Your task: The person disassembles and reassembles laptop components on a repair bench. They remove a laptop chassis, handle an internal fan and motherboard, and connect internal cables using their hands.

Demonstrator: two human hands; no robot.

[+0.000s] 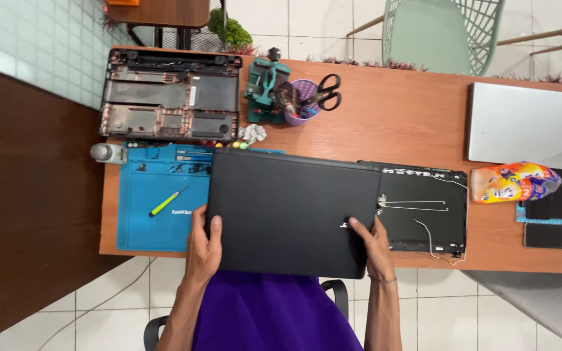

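Note:
A closed black laptop [291,208] lies across the front of the wooden table [398,123], partly over a blue work mat [147,214]. My left hand [204,244] grips its near left edge, thumb on the lid. Over on the near right edge, my right hand [375,244] holds the same laptop, fingers spread on the lid. Beside my right hand lies a black laptop screen back cover [427,208] with thin cables and hinges showing.
A yellow-green screwdriver [167,201] rests on the mat. An opened laptop base shell [170,94] sits at the back left, next to a green vise [267,91], a purple cup with scissors [313,97], a silver laptop [518,123], a snack bag [515,182] and a small bottle [107,153].

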